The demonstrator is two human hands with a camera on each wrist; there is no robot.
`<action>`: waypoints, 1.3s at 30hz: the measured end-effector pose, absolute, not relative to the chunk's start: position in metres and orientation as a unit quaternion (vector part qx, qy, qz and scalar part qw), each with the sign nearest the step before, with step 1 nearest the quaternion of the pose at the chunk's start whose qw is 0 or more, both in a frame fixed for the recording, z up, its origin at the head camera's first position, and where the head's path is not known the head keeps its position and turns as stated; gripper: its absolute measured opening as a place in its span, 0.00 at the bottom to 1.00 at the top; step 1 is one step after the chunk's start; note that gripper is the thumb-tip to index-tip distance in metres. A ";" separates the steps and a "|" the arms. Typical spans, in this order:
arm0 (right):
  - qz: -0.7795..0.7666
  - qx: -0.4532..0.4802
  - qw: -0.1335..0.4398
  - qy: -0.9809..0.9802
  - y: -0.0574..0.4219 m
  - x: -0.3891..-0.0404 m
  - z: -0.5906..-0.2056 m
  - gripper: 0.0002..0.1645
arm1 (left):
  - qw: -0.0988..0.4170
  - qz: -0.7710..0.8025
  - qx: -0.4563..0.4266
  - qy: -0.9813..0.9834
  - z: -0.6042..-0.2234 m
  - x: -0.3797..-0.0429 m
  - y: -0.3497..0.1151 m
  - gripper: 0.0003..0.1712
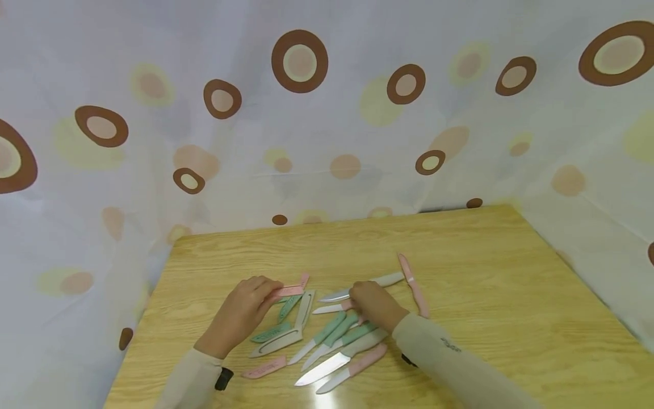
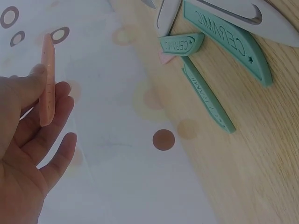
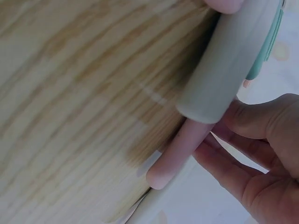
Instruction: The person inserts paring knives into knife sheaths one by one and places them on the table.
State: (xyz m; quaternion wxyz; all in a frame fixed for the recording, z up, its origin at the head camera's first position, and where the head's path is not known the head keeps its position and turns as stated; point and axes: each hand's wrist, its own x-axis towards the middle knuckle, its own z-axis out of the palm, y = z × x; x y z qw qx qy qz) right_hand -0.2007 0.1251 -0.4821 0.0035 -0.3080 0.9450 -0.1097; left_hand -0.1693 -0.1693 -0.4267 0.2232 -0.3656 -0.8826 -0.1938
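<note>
Between the thumb and fingers of my left hand (image 1: 244,309) is a slim pink knife sheath (image 2: 48,86), raised over the other covers. My right hand (image 1: 377,305) is low over the knives, its thumb and fingers pinching the pink handle (image 3: 180,156) of a small knife with a pale blade (image 1: 327,309). A thick off-white handle (image 3: 224,65) overlaps that pink one in the right wrist view. Just behind the right hand lies a white-handled knife (image 1: 390,279). Green sheaths (image 2: 233,42) and white sheaths (image 1: 278,342) lie near the left hand.
Several green-handled knives (image 1: 332,328), a large knife (image 1: 324,369) and a pink-handled knife (image 1: 352,372) lie bare, blades toward the left front. A pink sheath (image 1: 265,368) lies at front left. A sheathed pink knife (image 1: 415,287) lies at right. Patterned cloth (image 1: 327,130) hangs behind the table.
</note>
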 end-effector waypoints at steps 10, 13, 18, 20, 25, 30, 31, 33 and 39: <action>-0.081 -0.304 -0.020 0.949 0.129 -0.199 -0.483 0.11 | 0.227 -0.205 -0.372 -0.876 -0.425 -0.168 -0.165 0.11; -0.126 -0.282 -0.053 0.950 0.134 -0.195 -0.477 0.06 | 0.229 -0.204 -0.371 -0.876 -0.424 -0.168 -0.165 0.11; -0.230 -0.241 -0.106 0.937 0.139 -0.185 -0.455 0.12 | 0.225 -0.202 -0.361 -0.882 -0.425 -0.169 -0.165 0.11; -0.245 -0.230 -0.119 0.934 0.140 -0.180 -0.446 0.14 | 0.224 -0.201 -0.360 -0.883 -0.425 -0.169 -0.165 0.11; -0.242 -0.238 -0.135 0.931 0.138 -0.169 -0.432 0.12 | 0.224 -0.202 -0.359 -0.883 -0.426 -0.170 -0.165 0.11; -0.224 -0.284 -0.168 0.917 0.135 -0.162 -0.432 0.06 | 0.227 -0.205 -0.362 -0.881 -0.427 -0.170 -0.164 0.12; -0.221 -0.295 -0.176 0.913 0.133 -0.161 -0.431 0.05 | 0.232 -0.206 -0.364 -0.878 -0.427 -0.170 -0.163 0.12; -0.212 -0.310 -0.189 0.907 0.131 -0.160 -0.431 0.04 | 0.239 -0.209 -0.370 -0.873 -0.427 -0.169 -0.162 0.13; -0.182 -0.324 -0.211 0.904 0.128 -0.157 -0.429 0.03 | 0.256 -0.210 -0.393 -0.858 -0.431 -0.169 -0.157 0.13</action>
